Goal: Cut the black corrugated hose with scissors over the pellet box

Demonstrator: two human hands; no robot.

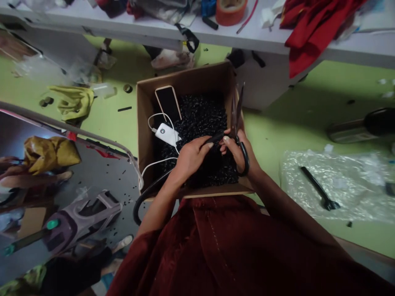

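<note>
My left hand [193, 155] is closed round a ribbed black tube [151, 190], which bends down past my left forearm. The tube's end reaches across to my right fingertips. A pair of scissors [237, 111] sits in my right hand [240, 153], blades pointing away from me and slightly apart, the black handle loop by my palm. Both hands are over a cardboard box [185, 77] holding a heap of small black pieces [203, 113]. A phone [169, 103] leans inside at the far left, near a white power bank [166, 133] with a white cable.
Beyond the box runs a white shelf [265, 38] with orange tape [231, 11] and red cloth [311, 31]. At right lie a clear plastic bag [293, 181], a black tool-like piece [317, 187] and a metal flask [345, 130]. A yellow cloth [74, 102] is at left; another person's limbs show lower left.
</note>
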